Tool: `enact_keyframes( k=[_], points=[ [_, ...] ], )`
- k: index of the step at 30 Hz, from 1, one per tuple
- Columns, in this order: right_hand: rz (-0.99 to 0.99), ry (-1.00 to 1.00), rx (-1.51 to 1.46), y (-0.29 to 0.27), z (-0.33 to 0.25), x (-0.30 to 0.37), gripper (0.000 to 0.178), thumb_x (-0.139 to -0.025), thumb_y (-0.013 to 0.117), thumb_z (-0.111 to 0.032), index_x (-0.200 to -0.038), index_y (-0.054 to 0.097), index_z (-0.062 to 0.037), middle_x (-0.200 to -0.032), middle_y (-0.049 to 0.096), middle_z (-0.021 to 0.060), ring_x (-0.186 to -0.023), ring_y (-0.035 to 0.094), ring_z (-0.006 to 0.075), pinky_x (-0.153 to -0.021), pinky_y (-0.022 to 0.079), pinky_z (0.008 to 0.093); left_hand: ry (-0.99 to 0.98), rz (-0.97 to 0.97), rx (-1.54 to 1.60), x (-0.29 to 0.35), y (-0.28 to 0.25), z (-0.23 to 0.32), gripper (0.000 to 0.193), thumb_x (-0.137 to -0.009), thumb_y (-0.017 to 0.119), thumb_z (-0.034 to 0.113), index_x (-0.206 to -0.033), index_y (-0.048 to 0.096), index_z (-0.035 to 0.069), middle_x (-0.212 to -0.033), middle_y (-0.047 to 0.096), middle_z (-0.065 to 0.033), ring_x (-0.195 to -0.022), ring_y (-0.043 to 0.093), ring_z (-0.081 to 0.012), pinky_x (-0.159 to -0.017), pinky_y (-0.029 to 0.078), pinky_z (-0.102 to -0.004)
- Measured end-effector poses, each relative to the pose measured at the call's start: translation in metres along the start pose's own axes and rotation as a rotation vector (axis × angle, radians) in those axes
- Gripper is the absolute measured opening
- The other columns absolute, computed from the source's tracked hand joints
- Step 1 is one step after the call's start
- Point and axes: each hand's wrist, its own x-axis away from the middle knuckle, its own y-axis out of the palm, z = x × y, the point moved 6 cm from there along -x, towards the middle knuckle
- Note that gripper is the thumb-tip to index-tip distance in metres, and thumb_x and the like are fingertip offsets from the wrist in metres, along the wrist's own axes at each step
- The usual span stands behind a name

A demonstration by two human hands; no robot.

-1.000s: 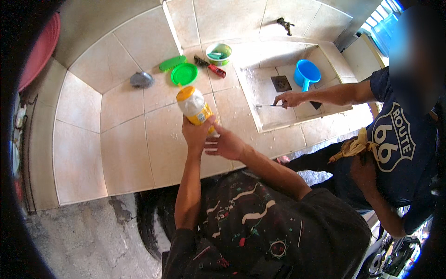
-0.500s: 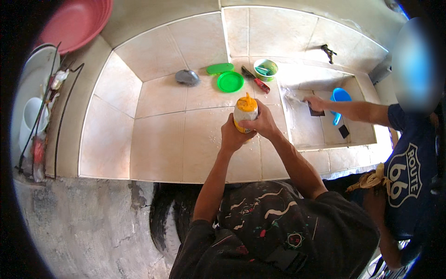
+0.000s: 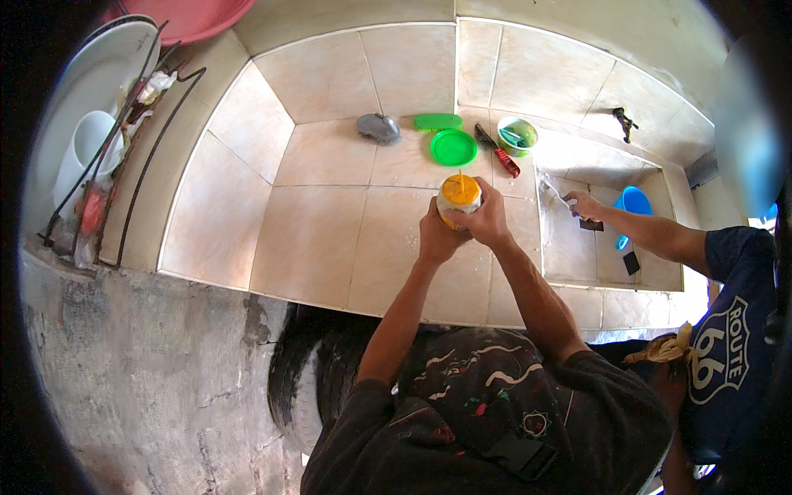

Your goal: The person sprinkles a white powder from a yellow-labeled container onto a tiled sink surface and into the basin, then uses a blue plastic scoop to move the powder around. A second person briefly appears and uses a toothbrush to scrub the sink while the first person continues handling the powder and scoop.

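While the tiled counter (image 3: 313,247) spans the scene, sink (image 3: 569,247) set into its right part, the bottle (image 3: 456,198) is held left of the sink, cap up, its base hidden, so contact with the tile cannot be told. Left hand (image 3: 441,233) and right hand (image 3: 487,219) both grasp it from opposite sides, likely for steadiness; tub (image 3: 521,152), green lid (image 3: 454,147) and red brush (image 3: 501,155) lie beyond, apparently set back to leave arm room.
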Motion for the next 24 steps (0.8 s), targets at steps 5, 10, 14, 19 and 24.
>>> enact_keyframes(
  k=[5,10,14,19,24],
  points=[
    [0.298,0.04,-0.005,0.003,-0.01,-0.001,0.058,-0.059,0.083,-0.024,-0.105,0.055,-0.0005,-0.09,0.065,0.0116,-0.083,0.063,0.0215,-0.075,0.049,0.0341,0.18,0.373,-0.196,-0.002,0.003,-0.014,0.075,-0.055,0.085,0.017,-0.116,0.045,-0.001,-0.11,0.055,-0.0128,-0.1,0.056,-0.0221,-0.084,0.046,-0.0322],
    [-0.046,-0.1,0.161,0.013,-0.005,0.0,0.08,-0.05,0.086,-0.027,-0.116,0.048,0.0016,-0.115,0.053,0.0192,-0.103,0.054,0.0325,-0.089,0.045,0.038,0.091,0.238,0.222,-0.011,0.0,-0.03,0.056,-0.059,0.082,0.017,-0.105,0.055,0.001,-0.096,0.063,-0.007,-0.088,0.061,-0.0156,-0.077,0.049,-0.0298],
    [-0.195,-0.007,0.092,-0.007,0.033,0.004,0.086,-0.053,0.087,-0.03,-0.122,0.047,0.0017,-0.118,0.054,0.0157,-0.106,0.054,0.028,-0.092,0.045,0.0361,0.062,0.2,0.024,-0.005,-0.017,-0.023,0.052,-0.059,0.082,0.017,-0.102,0.058,0.002,-0.092,0.066,-0.0073,-0.084,0.064,-0.0172,-0.073,0.051,-0.0308],
    [-0.425,0.026,-0.013,0.001,0.069,0.016,0.083,-0.055,0.086,-0.027,-0.125,0.048,-0.0025,-0.12,0.056,0.0132,-0.107,0.054,0.0263,-0.093,0.044,0.0363,-0.081,0.121,-0.019,-0.011,-0.019,-0.04,0.049,-0.057,0.083,0.017,-0.098,0.063,0.0,-0.091,0.068,-0.0091,-0.082,0.066,-0.0181,-0.073,0.052,-0.0321],
    [-0.374,0.071,0.074,0.012,0.078,0.021,0.075,-0.055,0.085,-0.029,-0.117,0.053,-0.0023,-0.108,0.062,0.014,-0.099,0.06,0.0276,-0.088,0.047,0.0376,-0.166,-0.05,0.156,-0.018,-0.015,-0.046,0.047,-0.059,0.082,0.012,-0.1,0.062,0.0,-0.094,0.067,-0.0085,-0.084,0.065,-0.0184,-0.074,0.052,-0.0324]
  ],
)
